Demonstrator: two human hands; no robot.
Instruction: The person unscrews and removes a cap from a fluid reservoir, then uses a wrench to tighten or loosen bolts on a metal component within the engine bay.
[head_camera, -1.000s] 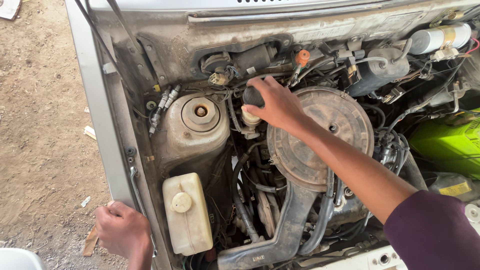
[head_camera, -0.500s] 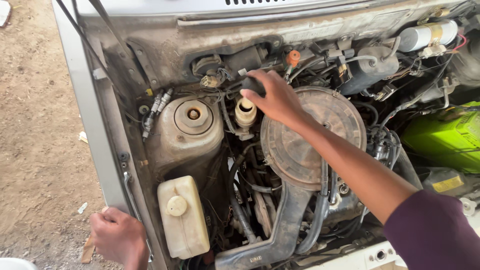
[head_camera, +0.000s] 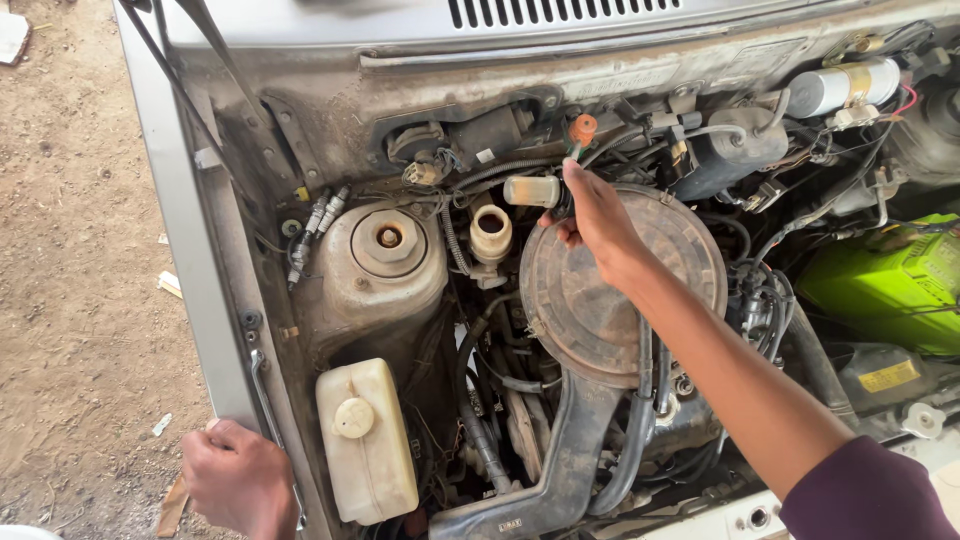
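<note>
Near the upper middle of the frame we see a small pale cylinder (head_camera: 531, 191), cream-white and slightly translucent, lying on its side with its long axis running left to right. It sits just left of our right hand (head_camera: 597, 215), whose fingers pinch something dark at its right end; we cannot tell whether they touch the cylinder itself. Just below it stands a beige open filler neck (head_camera: 491, 232), upright, its round mouth uncovered and dark inside. Right of both lies the round, dusty brown air cleaner lid (head_camera: 620, 290), flat and slightly tilted towards us.
</note>
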